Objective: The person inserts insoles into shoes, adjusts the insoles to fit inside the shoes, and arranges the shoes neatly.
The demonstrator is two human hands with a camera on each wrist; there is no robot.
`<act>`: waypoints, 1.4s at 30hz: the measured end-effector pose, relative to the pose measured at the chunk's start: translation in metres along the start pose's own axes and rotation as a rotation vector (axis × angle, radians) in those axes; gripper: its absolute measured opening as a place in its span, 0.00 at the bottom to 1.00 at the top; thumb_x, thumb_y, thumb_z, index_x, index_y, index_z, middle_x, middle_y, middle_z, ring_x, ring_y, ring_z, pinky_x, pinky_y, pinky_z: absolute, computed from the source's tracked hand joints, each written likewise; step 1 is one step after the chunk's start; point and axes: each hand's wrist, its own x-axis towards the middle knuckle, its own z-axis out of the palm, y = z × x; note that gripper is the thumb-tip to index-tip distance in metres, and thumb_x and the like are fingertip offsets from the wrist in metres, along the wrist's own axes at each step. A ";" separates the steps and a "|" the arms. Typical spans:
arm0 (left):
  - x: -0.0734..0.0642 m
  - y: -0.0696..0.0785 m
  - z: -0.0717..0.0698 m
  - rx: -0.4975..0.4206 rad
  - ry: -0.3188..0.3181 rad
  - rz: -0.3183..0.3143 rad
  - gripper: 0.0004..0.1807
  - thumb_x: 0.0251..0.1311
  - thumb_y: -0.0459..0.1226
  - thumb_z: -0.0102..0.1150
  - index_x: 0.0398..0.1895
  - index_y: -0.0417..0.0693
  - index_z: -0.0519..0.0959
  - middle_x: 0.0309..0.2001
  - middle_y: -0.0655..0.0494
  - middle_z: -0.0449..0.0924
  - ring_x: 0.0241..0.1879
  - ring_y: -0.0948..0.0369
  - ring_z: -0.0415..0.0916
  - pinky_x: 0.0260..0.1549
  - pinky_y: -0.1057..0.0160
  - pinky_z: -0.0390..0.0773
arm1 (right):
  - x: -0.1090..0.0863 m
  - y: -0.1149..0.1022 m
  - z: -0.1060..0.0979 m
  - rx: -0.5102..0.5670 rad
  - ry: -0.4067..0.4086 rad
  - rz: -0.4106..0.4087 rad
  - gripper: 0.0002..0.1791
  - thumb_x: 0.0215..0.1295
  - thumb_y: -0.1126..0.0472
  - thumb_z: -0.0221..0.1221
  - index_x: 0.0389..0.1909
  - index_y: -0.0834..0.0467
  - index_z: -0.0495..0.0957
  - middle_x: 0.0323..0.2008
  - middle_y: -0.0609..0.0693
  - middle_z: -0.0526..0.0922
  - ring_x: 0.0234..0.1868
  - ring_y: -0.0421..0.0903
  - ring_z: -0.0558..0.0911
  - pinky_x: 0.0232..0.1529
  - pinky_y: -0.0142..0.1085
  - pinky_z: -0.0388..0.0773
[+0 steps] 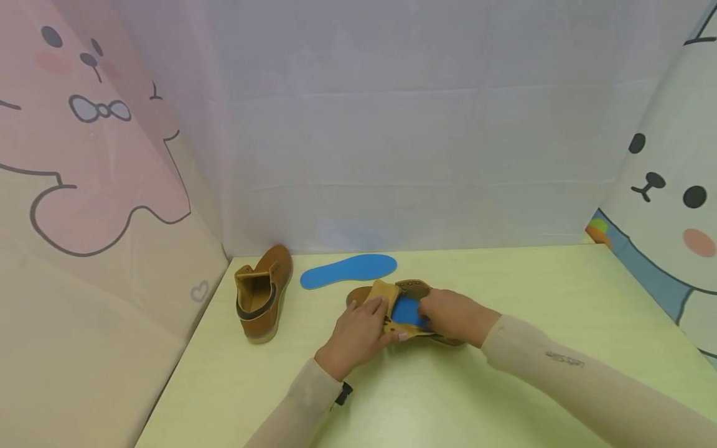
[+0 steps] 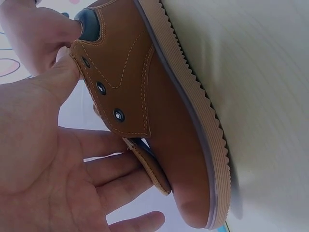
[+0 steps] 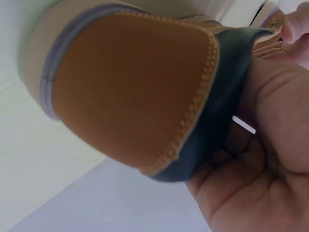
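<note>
A brown lace-up shoe [image 1: 448, 340] lies between both hands, its tan tongue [image 1: 384, 289] folded back toward the toe. Inside its opening shows a blue insole [image 1: 407, 312]. My left hand [image 1: 358, 336] presses the tongue with nearly straight fingers, while the thumb touches the edge of the eyelet flap [image 2: 108, 89]. At the heel end, my right hand [image 1: 454, 313] reaches into the shoe with curled fingers, holding the insole's rear part. In the right wrist view the dark collar [image 3: 224, 101] crosses in front of those fingers, so their tips are hidden.
A second brown shoe [image 1: 263, 298] stands at the left of the pale yellow table [image 1: 224, 398]. Another blue insole [image 1: 348, 270] lies flat behind the hands. A white curtain [image 1: 392, 155] closes off the back, and cloths with cartoon animals hang at both sides.
</note>
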 end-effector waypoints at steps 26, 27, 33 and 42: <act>0.000 0.000 0.001 -0.006 0.020 0.000 0.44 0.67 0.65 0.52 0.72 0.40 0.69 0.68 0.47 0.73 0.68 0.53 0.69 0.63 0.43 0.71 | 0.001 0.003 -0.005 0.009 -0.078 0.009 0.12 0.65 0.70 0.65 0.22 0.57 0.81 0.19 0.45 0.77 0.20 0.39 0.71 0.24 0.34 0.70; 0.000 0.001 0.001 -0.006 0.015 -0.005 0.44 0.67 0.65 0.52 0.72 0.40 0.68 0.68 0.47 0.72 0.69 0.53 0.69 0.63 0.43 0.71 | 0.000 0.002 -0.005 0.012 -0.080 0.007 0.12 0.65 0.70 0.64 0.22 0.57 0.81 0.19 0.45 0.76 0.20 0.39 0.70 0.24 0.34 0.70; -0.001 0.001 0.004 -0.018 -0.013 -0.023 0.46 0.67 0.66 0.50 0.74 0.40 0.67 0.71 0.47 0.70 0.69 0.52 0.68 0.65 0.44 0.69 | -0.004 0.000 -0.010 0.022 -0.125 -0.001 0.15 0.69 0.72 0.61 0.21 0.55 0.80 0.17 0.43 0.73 0.19 0.39 0.67 0.25 0.35 0.66; 0.000 0.001 0.002 -0.003 0.004 -0.017 0.46 0.67 0.66 0.50 0.73 0.40 0.68 0.70 0.47 0.71 0.68 0.52 0.70 0.64 0.43 0.70 | -0.006 -0.001 -0.018 0.014 -0.205 0.023 0.14 0.71 0.69 0.59 0.24 0.54 0.79 0.17 0.45 0.71 0.21 0.40 0.67 0.27 0.39 0.65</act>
